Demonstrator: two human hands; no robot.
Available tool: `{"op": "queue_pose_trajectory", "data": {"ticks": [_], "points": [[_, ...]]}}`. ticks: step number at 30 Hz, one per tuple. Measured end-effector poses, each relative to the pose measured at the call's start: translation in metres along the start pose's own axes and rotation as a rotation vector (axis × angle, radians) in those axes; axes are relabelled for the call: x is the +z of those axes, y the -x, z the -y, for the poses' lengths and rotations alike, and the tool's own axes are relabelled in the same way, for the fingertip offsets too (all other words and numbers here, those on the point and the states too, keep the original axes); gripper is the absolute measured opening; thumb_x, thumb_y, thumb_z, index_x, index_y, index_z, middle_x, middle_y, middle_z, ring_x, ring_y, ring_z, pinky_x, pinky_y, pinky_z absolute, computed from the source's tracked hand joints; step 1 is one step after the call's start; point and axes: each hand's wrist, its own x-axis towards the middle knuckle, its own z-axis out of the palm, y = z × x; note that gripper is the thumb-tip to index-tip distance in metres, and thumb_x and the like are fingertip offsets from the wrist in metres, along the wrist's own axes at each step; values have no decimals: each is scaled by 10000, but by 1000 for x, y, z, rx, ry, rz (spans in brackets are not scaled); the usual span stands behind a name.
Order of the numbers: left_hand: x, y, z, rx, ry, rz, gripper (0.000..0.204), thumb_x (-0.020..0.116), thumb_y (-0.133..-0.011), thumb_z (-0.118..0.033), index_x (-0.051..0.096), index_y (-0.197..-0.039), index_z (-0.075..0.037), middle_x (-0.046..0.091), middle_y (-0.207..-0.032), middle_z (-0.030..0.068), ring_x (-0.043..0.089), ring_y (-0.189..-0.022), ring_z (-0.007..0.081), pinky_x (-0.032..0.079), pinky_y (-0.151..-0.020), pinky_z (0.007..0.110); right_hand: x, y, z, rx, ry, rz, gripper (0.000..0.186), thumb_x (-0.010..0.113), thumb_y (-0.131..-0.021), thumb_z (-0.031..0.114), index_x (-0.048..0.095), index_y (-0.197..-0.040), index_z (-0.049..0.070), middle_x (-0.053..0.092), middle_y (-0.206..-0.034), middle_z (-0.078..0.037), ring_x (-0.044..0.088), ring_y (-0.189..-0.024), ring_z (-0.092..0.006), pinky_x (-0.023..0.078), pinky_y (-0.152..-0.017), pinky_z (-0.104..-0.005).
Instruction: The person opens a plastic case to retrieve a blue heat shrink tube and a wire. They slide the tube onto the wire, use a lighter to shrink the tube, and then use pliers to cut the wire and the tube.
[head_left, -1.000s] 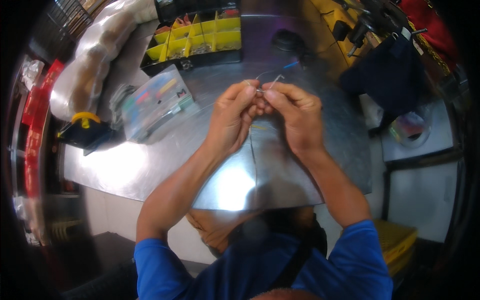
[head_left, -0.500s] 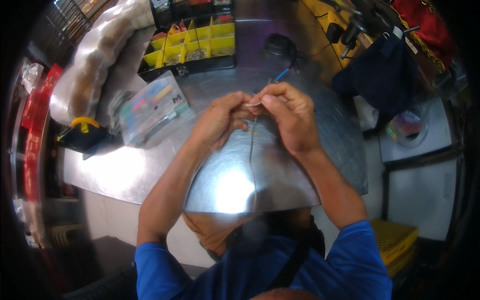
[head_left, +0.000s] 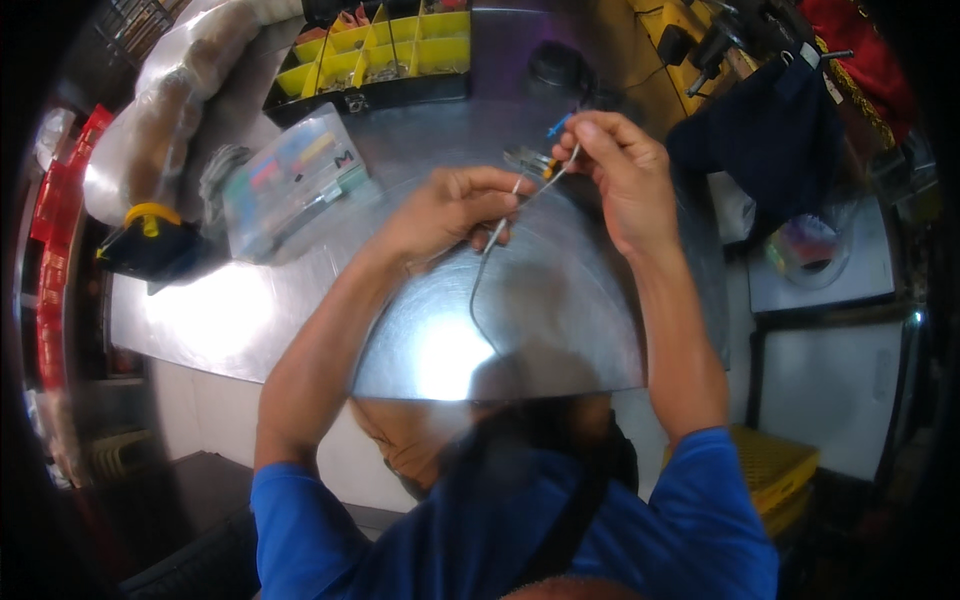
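Shiny metal bench lies under my two hands, carrying one black compartment box with yellow dividers, one clear case and one round black thing. I count one grey cord; it slants down from my right fingertips, past my left ones, and trails toward the near edge. My right hand is closed in a pinch, thumb and fingers on the cord's upper end. My left hand is nearly closed, thumb and forefinger together on one short pale tip; I can't tell whether that belongs to the cord. Just beside my right fingers are a metal piece, a bit of orange and a bit of blue, too blurred to count as one tool or several. The box's top is cut off by the frame, and the cord's lower end fades into shadow.
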Motion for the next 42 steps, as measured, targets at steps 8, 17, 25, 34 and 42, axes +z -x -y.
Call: {"op": "queue_pose_trajectory", "data": {"ticks": [8, 17, 25, 34, 42], "points": [[-23, 9, -16, 88, -519, -96, 319, 661, -1028, -225, 716, -1260, -12, 667, -783, -5, 552, -695, 62, 455, -623, 230, 6, -11, -13, -439, 781, 152, 128, 649, -975, 167, 716, -1036, 76, 723, -1213, -44, 607, -1130, -251, 437, -1017, -418], [-38, 22, -32, 34, -623, -54, 333, 622, -1045, -206, 684, -1308, -11, 642, -757, -5, 543, -642, 77, 480, -613, 253, -13, -30, -21, -590, 1064, 300, 334, 650, -948, 115, 665, -1282, 115, 710, -1237, -35, 584, -1212, -240, 388, -1054, -448], [-38, 13, -21, 128, -590, -246, 141, 507, -1069, -65, 630, -1081, 3, 640, -858, 29, 578, -745, 100, 504, -696, 269, -26, -42, -25, -464, 987, 337, 287, 681, -929, 87, 712, -1214, 86, 740, -1057, -56, 628, -1145, -243, 436, -1006, -414], [-36, 2, -9, 360, -895, -432, 191, 599, -1053, -168, 670, -1079, 8, 626, -836, 25, 522, -754, 105, 457, -693, 306, -31, -37, -23, -507, 1018, 374, 233, 729, -901, 143, 754, -1118, 62, 745, -1135, -85, 604, -1235, -281, 390, -1106, -470], [-29, 5, -14, 250, -713, -297, 214, 689, -1000, -184, 703, -1078, 15, 673, -911, 30, 544, -751, 88, 437, -648, 265, -4, -21, -16, -484, 940, 496, 204, 742, -918, 213, 775, -1072, 84, 770, -1053, -35, 689, -991, -208, 377, -1090, -456]]}}
